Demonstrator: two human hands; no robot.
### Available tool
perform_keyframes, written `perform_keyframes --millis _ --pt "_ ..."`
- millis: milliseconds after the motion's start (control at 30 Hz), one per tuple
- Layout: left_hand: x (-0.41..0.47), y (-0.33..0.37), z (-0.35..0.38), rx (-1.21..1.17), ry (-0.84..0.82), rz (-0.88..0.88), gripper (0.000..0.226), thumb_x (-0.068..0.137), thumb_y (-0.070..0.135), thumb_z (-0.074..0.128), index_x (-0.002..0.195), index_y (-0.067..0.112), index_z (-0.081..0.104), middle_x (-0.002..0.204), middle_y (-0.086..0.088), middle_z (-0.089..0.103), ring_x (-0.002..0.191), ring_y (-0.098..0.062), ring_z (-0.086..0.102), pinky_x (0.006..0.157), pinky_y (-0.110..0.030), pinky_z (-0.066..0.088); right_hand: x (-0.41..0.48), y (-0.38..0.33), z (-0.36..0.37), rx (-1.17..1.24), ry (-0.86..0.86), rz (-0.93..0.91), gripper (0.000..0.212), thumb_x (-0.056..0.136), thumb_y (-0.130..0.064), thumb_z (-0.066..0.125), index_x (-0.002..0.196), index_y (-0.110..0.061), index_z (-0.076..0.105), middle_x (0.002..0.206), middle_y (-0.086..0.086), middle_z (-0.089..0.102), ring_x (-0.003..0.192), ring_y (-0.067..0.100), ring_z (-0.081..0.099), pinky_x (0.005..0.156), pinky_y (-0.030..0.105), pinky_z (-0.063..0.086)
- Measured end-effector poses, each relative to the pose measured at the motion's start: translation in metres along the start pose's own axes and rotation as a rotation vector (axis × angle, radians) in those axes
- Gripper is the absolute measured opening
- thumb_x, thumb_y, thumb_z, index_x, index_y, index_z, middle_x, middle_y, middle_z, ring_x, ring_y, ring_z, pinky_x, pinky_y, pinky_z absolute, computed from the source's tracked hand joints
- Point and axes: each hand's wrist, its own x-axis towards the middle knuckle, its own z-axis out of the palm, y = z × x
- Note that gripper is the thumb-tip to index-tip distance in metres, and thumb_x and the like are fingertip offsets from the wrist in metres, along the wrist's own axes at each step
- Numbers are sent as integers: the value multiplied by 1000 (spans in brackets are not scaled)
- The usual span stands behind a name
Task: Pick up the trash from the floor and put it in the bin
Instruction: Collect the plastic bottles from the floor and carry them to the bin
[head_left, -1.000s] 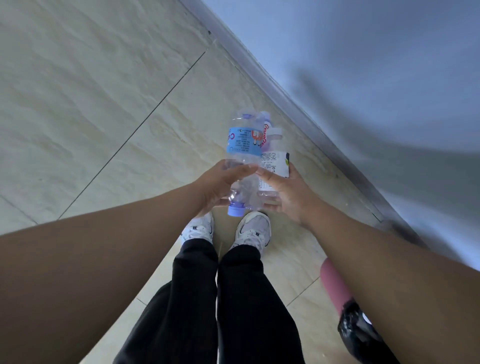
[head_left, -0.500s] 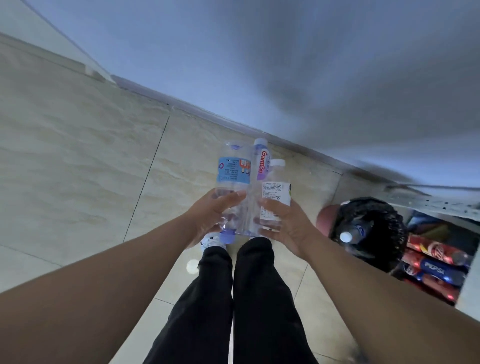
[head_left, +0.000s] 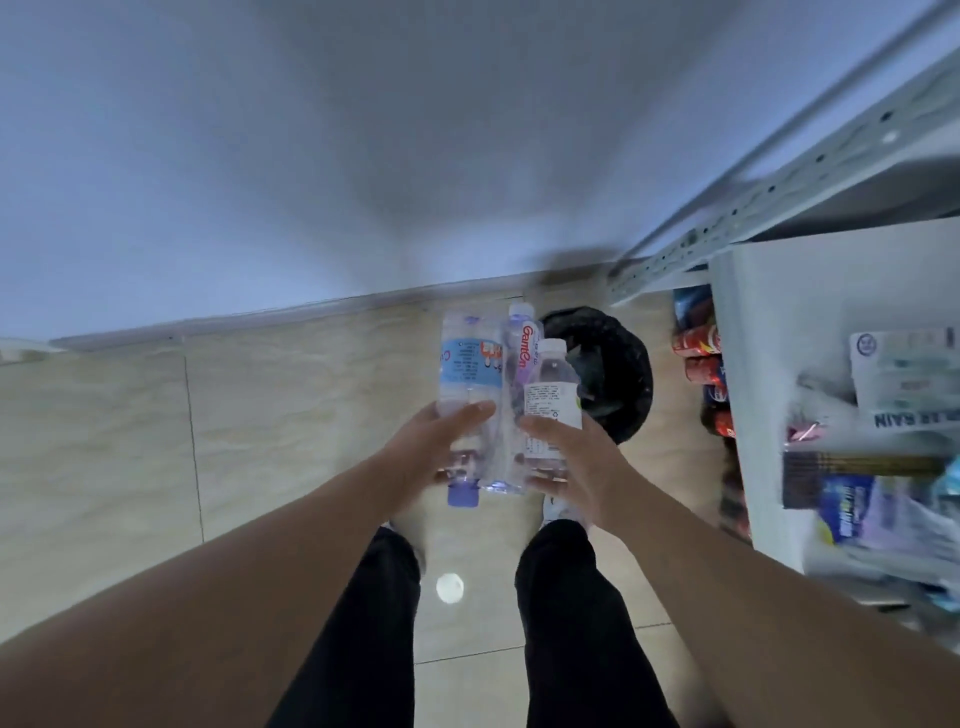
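Three empty clear plastic bottles are pressed together between my hands, above the tiled floor. My left hand (head_left: 431, 452) grips the blue-labelled bottle (head_left: 470, 374), whose blue cap points down towards me. My right hand (head_left: 571, 460) holds the white-labelled bottle (head_left: 553, 395) from the right. A slim bottle with red lettering (head_left: 522, 353) is squeezed between the two. Just behind and to the right of the bottles stands the bin (head_left: 618, 374), lined with a black bag, part hidden by the bottles.
A grey-blue wall (head_left: 363, 156) with a skirting board runs across the back. A white metal shelf unit (head_left: 831, 312) stands at the right, with drink cans (head_left: 701, 358) low down and packets (head_left: 872, 499) on a shelf. My legs in black trousers (head_left: 363, 623) stand on beige tiles.
The view has swung right: the bin now lies directly behind the bottles and the shelf fills the right side. My hands keep the same grip on the three bottles.
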Motion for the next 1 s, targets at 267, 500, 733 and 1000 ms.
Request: perform_keyframes --millis 267,500,733,1000 --pt "62 -14 119 59 -16 -211 58 71 63 71 115 25 65 114 -3 74 102 -27 71 83 -44 53 2 9 -137 36 27 107 43 66 -36 88 105 -26 72 93 4 79 84 29 77 67 38 61" --pt "119 -23 149 -5 59 -323 62 69 58 80 109 12 67 91 -7 72 72 -25 71 56 -34 59 46 20 -171 5 75 260 64 63 -52 85 112 -15 67 101 21 73 85 37 73 83 57 59" --pt "166 -25 145 19 143 -369 61 73 55 78 112 12 61 91 -8 73 66 -24 73 51 -31 57 98 21 -179 31 125 357 59 70 -49 82 113 -15 62 102 15 69 81 38 72 81 57 59" --pt "195 -1 132 120 206 -325 60 80 54 73 119 11 55 106 -10 71 73 -25 71 59 -33 61 131 17 -173 -16 232 374 44 79 -39 78 110 -15 59 109 13 64 72 32 72 79 44 62"
